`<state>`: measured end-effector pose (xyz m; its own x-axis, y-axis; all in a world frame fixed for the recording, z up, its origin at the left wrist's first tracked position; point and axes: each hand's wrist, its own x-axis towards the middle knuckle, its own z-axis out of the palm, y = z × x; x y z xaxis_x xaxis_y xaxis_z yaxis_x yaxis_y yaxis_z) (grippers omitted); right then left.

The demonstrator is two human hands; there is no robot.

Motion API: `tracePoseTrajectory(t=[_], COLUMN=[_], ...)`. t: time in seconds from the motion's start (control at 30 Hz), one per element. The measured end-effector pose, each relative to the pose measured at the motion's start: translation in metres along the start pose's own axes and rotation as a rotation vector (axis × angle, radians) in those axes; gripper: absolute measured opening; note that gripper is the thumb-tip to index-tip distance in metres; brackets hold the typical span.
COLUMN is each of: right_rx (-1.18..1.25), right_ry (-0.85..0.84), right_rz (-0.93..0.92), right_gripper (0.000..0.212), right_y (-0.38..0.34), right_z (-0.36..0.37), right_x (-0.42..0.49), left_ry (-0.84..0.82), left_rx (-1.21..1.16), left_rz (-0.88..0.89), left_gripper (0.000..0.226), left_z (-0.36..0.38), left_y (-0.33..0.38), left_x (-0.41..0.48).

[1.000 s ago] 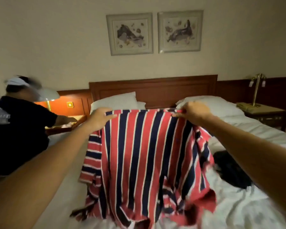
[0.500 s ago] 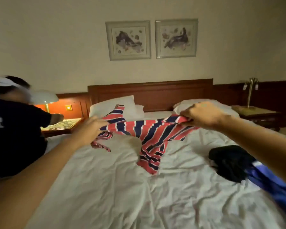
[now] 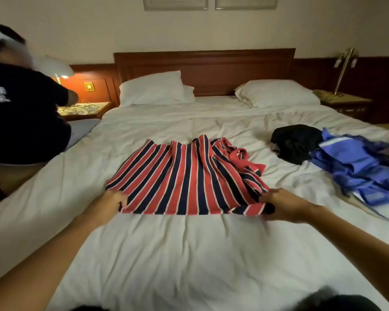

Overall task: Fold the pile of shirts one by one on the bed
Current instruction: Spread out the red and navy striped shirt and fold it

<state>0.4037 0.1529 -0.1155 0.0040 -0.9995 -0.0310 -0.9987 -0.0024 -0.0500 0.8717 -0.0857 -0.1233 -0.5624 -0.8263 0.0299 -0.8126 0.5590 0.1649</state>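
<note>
- Red-and-navy striped shirt [image 3: 184,176] lies flat on the bed [image 3: 189,254], its length running away from me.
- My left hand [image 3: 108,204] and right hand [image 3: 283,205] each pinch a near corner, equally close.

- striped shirt [image 3: 184,178] lying flat on the bed [image 3: 166,254]
- left hand [image 3: 109,204] and right hand [image 3: 283,204] pinching its near corners
- black shirt [image 3: 294,142] and blue shirt [image 3: 355,164] off right

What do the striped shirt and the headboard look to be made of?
The striped shirt looks like soft matte fabric, maybe cotton knit: it drapes and bunches. The headboard looks like reddish-brown wood or veneer, low sheen, with panel moulding; grain unclear.
</note>
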Motion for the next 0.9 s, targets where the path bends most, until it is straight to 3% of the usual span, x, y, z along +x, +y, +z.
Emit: tracePoseTrajectory(t=[0.1,0.17,0.23,0.27,0.33,0.4,0.5,0.57,0.63,0.73,0.8,0.9], right_rx=[-0.087,0.067,0.231,0.324,0.495,0.490,0.293,0.048,-0.038,0.079,0.214,0.442], right_ry=[0.125,-0.083,-0.372,-0.433,-0.366,-0.212,-0.207,-0.187,-0.068,0.046,0.081,0.152], right_rz=[-0.030,0.058,0.120,0.135,0.168,0.157,0.081,0.064,0.032,0.012,0.042,0.090], right_gripper=[0.026,0.038,0.058,0.065,0.070,0.063,0.067,0.069,0.046,0.007,0.014,0.020], right_y=[0.004,0.003,-0.002,-0.005,-0.008,-0.012,-0.017,-0.023,-0.027,-0.030,-0.030,-0.024], right_z=[-0.013,-0.024,-0.029,-0.027,-0.021,-0.014,0.010,0.027,0.036,0.035,0.029,0.019], right_x=[-0.002,-0.006,-0.010,-0.012,-0.013,-0.014,-0.017,-0.020,-0.021,-0.020,-0.018,-0.013], left_ry=[0.139,0.152,0.061,0.035,0.072,0.049,-0.059,-0.011,0.116,0.288,0.382,0.558], left_rx=[-0.086,-0.168,-0.304,-0.356,-0.336,-0.250,-0.319,-0.381,-0.456,-0.884,-1.198,-1.315], left_rz=[-0.059,-0.055,-0.069,-0.116,-0.216,-0.332,-0.549,-0.580,-0.576,-0.606,-0.578,-0.538], left_gripper=[0.036,0.034,0.033,0.036,0.039,0.032,0.055,0.067,0.069,0.057,0.041,0.027], left_z=[-0.019,-0.022,-0.016,-0.009,0.006,0.022,0.043,0.051,0.052,0.040,0.026,0.001], left_y=[0.007,0.007,0.006,0.003,-0.007,-0.019,-0.030,-0.030,-0.023,-0.012,-0.006,-0.007], left_x=[-0.001,0.001,0.002,0.003,0.007,0.012,0.015,0.015,0.017,0.022,0.023,0.024])
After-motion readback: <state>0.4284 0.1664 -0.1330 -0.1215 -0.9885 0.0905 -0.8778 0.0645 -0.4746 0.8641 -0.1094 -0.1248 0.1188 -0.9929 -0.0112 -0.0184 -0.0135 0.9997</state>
